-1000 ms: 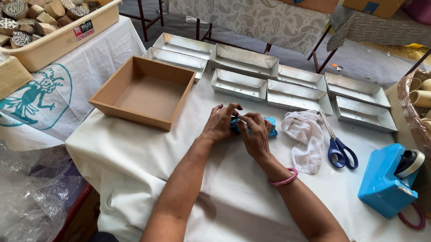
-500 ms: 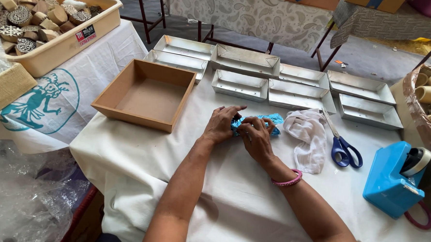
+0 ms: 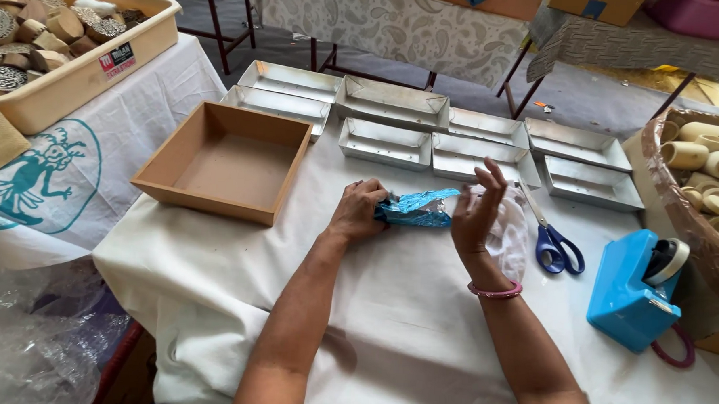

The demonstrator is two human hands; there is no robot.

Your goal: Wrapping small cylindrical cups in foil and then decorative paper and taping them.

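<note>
The hands meet just above the middle of the frame: the left hand is closed around one end of a crinkled blue foil wrapper, pinning it to the white-covered bench, while the right hand hovers open, fingers spread and upright, touching nothing. The wrapper's free end points toward the right palm, close but apart from it. To work the foil well, it seems best that the left keeps a firm pinch low on the bench while the right takes the loose end gently, since thin foil tears easily. A white cloth lies behind the right hand, blue-handled scissors just right of it, and an empty brown tray to the left.
</note>
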